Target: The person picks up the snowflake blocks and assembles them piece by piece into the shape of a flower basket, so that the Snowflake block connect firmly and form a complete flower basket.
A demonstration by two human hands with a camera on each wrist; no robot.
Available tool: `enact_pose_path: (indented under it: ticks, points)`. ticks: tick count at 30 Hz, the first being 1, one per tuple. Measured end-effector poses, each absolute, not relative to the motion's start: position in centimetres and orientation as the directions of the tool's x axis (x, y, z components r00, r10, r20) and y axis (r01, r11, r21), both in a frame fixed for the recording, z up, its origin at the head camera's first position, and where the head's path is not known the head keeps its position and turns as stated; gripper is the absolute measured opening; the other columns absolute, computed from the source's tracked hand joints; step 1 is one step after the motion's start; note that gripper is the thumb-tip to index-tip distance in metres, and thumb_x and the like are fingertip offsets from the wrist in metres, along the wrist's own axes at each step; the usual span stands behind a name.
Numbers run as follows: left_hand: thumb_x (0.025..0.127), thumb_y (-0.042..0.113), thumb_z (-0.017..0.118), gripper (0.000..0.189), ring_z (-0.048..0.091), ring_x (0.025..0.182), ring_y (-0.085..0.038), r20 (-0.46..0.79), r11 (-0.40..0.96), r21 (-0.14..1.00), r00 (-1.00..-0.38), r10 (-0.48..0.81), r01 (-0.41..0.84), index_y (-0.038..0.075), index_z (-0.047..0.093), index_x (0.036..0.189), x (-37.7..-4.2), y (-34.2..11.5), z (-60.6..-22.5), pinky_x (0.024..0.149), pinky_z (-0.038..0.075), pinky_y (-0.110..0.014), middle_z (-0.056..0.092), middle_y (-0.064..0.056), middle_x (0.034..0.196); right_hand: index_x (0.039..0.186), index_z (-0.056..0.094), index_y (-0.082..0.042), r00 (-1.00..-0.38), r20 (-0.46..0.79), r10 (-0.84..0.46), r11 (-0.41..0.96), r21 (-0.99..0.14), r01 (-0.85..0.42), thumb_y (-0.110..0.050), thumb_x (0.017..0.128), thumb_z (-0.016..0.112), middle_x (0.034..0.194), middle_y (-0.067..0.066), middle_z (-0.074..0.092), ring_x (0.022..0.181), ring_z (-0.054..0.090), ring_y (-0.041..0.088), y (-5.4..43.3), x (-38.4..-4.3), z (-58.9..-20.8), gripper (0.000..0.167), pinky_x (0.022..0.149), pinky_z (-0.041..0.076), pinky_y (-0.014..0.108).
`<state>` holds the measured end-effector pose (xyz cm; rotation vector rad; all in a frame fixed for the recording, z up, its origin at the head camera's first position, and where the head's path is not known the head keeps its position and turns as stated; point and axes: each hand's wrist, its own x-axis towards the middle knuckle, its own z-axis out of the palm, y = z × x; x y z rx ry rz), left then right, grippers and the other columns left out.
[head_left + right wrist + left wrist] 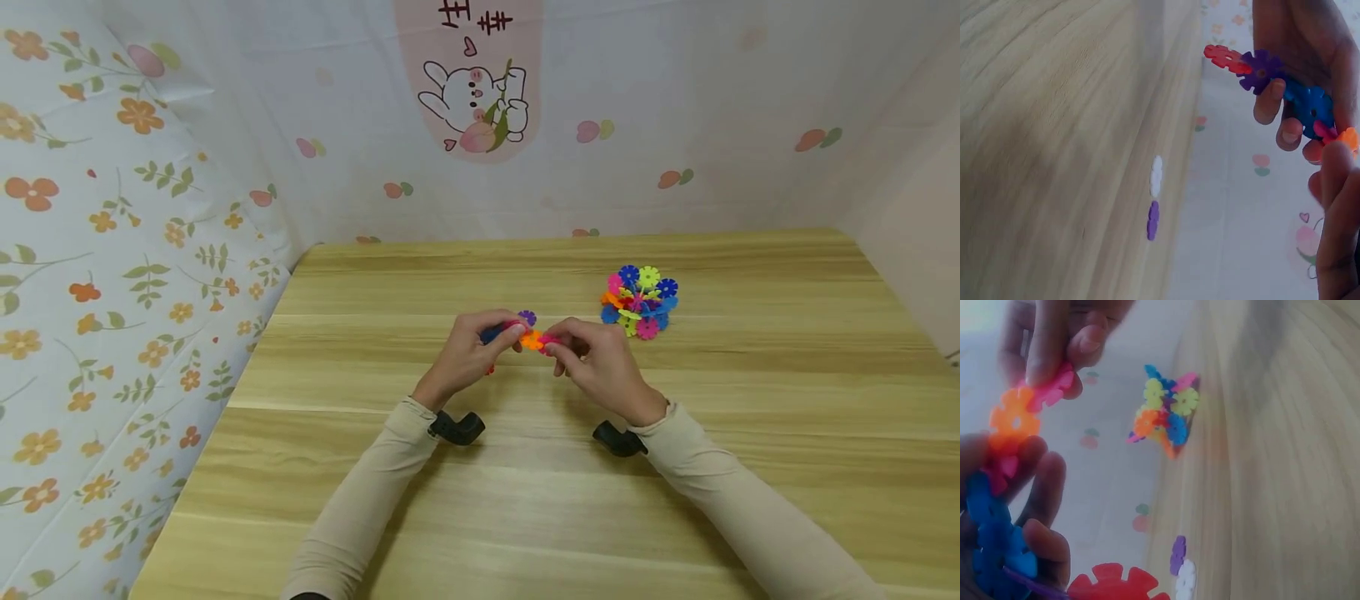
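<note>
Over the table, my left hand (pixel 472 354) grips a chain of notched, flower-shaped plastic discs. An orange disc (pixel 531 340) sticks out from its fingertips toward the right hand. From the right wrist view, blue discs (pixel 1311 112), a purple disc (pixel 1261 72) and a red disc (pixel 1225 58) trail off the chain's other end. Opposite, my right hand (pixel 603 362) pinches a pink disc (pixel 1054 392) at the edge of the orange one. Whether their slots are fully interlocked cannot be told. The left fingers partly cover another pink disc (pixel 1005 472) and the blue ones.
A multicoloured cluster of joined discs (pixel 637 304) stands on the wooden table (pixel 487 517), behind and right of the hands. A loose purple disc (pixel 1153 220) and a white disc (pixel 1156 176) lie near the far edge. Printed cloth (pixel 315 108) hangs behind.
</note>
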<state>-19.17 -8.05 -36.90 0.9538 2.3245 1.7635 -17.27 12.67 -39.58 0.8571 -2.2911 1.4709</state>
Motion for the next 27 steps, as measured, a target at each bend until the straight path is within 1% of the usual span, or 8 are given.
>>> enact_pose_path:
  ticks: [3,6,11,14,16,20,23,27]
  points:
    - [0.096,0.008,0.051,0.019,0.051,0.059,-0.019,0.277,0.186,0.893,-0.826,0.491,0.41,-0.001,0.064,0.105,-19.3,-8.4,-36.9,0.051,0.039,-0.028,0.064,-0.018,0.082,0.097,0.065,-0.002,-0.824,0.457,-0.336,0.266,-0.793,-0.549,0.001,0.083,0.067,0.068,0.0,0.064,0.051,0.061,0.013,12.6,-17.9,-39.9,0.015,0.048,0.05,0.025]
    - [0.097,0.01,0.05,0.02,0.054,0.063,-0.019,0.258,0.204,0.898,-0.842,0.473,0.39,0.0,0.063,0.108,-19.7,-9.0,-36.9,0.055,0.044,-0.035,0.065,-0.018,0.083,0.105,0.062,-0.003,-0.852,0.363,-0.378,0.265,-0.839,-0.475,-0.002,0.083,0.068,0.074,0.001,0.065,0.054,0.062,0.02,12.8,-18.8,-40.4,0.023,0.051,0.051,0.028]
    - [0.097,0.008,0.05,0.021,0.055,0.068,-0.022,0.242,0.19,0.912,-0.852,0.465,0.363,-0.003,0.062,0.11,-20.2,-9.9,-36.7,0.058,0.044,-0.045,0.064,-0.02,0.085,0.109,0.058,-0.002,-0.869,0.141,-0.475,0.423,-0.829,-0.365,-0.003,0.082,0.07,0.084,0.003,0.066,0.061,0.062,0.016,13.5,-20.7,-41.0,0.029,0.055,0.052,0.029]
    - [0.096,0.008,0.05,0.022,0.057,0.069,-0.021,0.234,0.19,0.915,-0.852,0.468,0.355,-0.002,0.06,0.112,-20.4,-10.2,-36.6,0.057,0.045,-0.039,0.064,-0.017,0.086,0.107,0.059,0.0,-0.853,-0.016,-0.522,0.578,-0.742,-0.34,-0.006,0.083,0.069,0.083,0.004,0.064,0.063,0.06,0.015,13.1,-22.4,-40.9,0.026,0.056,0.05,0.03]
    - [0.096,0.008,0.05,0.022,0.058,0.07,-0.021,0.231,0.186,0.918,-0.854,0.466,0.35,-0.002,0.06,0.113,-20.5,-10.4,-36.5,0.057,0.045,-0.038,0.064,-0.015,0.086,0.11,0.059,-0.001,-0.846,-0.07,-0.528,0.67,-0.647,-0.365,-0.009,0.084,0.069,0.082,0.005,0.063,0.064,0.058,0.017,12.3,-23.7,-40.8,0.029,0.058,0.049,0.032]
    - [0.097,0.007,0.048,0.021,0.06,0.072,-0.02,0.23,0.174,0.923,-0.855,0.466,0.343,-0.001,0.059,0.113,-20.6,-10.5,-36.5,0.057,0.045,-0.037,0.064,-0.009,0.087,0.119,0.059,-0.004,-0.865,-0.06,-0.498,0.781,-0.464,-0.417,-0.014,0.084,0.068,0.094,0.012,0.064,0.082,0.057,0.026,10.5,-25.6,-41.0,0.038,0.073,0.049,0.04]
    - [0.098,0.008,0.047,0.021,0.061,0.073,-0.022,0.221,0.161,0.931,-0.856,0.467,0.328,-0.002,0.058,0.112,-20.6,-10.4,-36.4,0.058,0.046,-0.036,0.063,-0.009,0.086,0.115,0.063,-0.007,-0.878,-0.053,-0.476,0.825,-0.371,-0.425,-0.013,0.084,0.066,0.105,0.016,0.06,0.093,0.051,0.031,9.7,-26.3,-41.2,0.032,0.078,0.048,0.044]
    - [0.098,0.008,0.045,0.022,0.061,0.076,-0.028,0.2,0.156,0.941,-0.864,0.463,0.301,-0.003,0.056,0.113,-20.7,-10.3,-36.4,0.059,0.046,-0.035,0.062,-0.016,0.09,0.107,0.062,-0.004,-0.88,-0.037,-0.474,0.832,-0.346,-0.433,-0.009,0.084,0.065,0.099,0.016,0.056,0.091,0.048,0.031,9.7,-26.4,-41.5,0.023,0.076,0.048,0.043]
